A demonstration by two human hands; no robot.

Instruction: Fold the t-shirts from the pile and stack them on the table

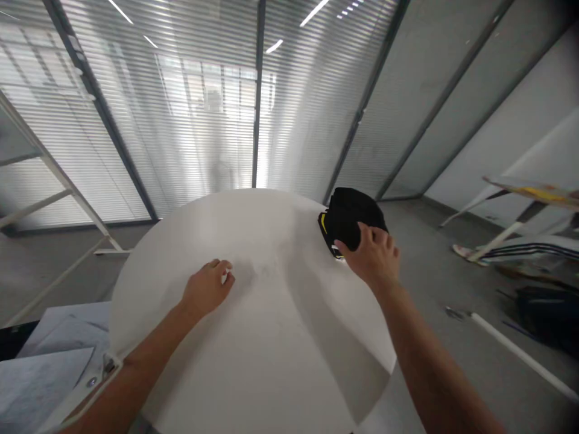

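My right hand (373, 253) grips the near side of a black soft item with yellow trim (355, 211), thumb on its lower front edge and fingers over its top. The item sits at the far right edge of the round white table (253, 361); its exact kind is unclear. Over the left part of the tabletop is my left hand (210, 286), its fingers curled in and the thumb near the index finger. A small whitish gap shows between them, and I see nothing held there.
Papers (54, 343) lie at the lower left beside the table. A white metal frame (58, 175) stands on the left. Behind is a glass wall with blinds (203, 132). On the right floor are a white pole (520, 355), a dark bag (547, 319) and a wooden-topped table (534, 191).
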